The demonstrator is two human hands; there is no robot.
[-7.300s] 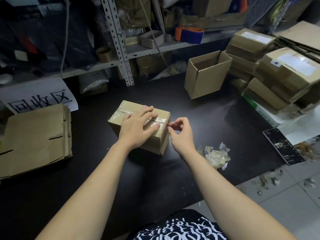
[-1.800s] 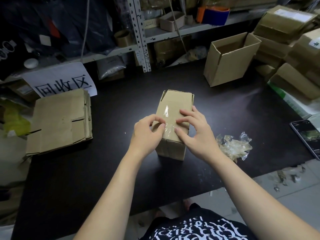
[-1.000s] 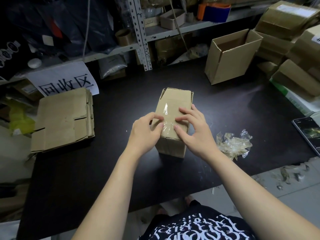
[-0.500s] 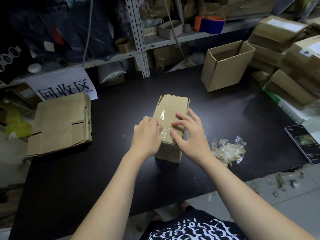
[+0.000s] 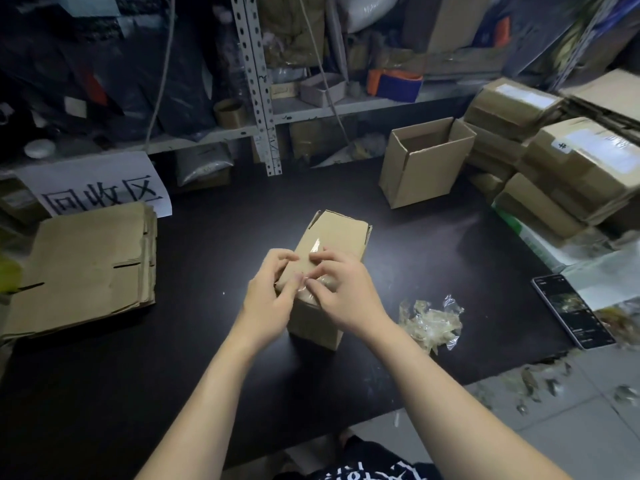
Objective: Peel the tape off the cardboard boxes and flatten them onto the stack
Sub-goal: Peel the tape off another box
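On the bench (image 5: 173,358), the left grip (image 5: 272,299) curls round the near corner of the box (image 5: 341,233). The right grip (image 5: 346,296) pinches the tape (image 5: 314,245) there, its fingers no longer spread flat as before. The box runs toward 12 o'clock, and the stack (image 5: 79,268) lies at 9 o'clock.

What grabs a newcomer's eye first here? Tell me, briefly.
The box in the middle of the black table draws the eye first. The left hand and right hand are both curled over its top, picking at the clear tape. Next come the stack of flattened boxes at the table's left edge and the crumpled wad of peeled plastic just right of the hands.
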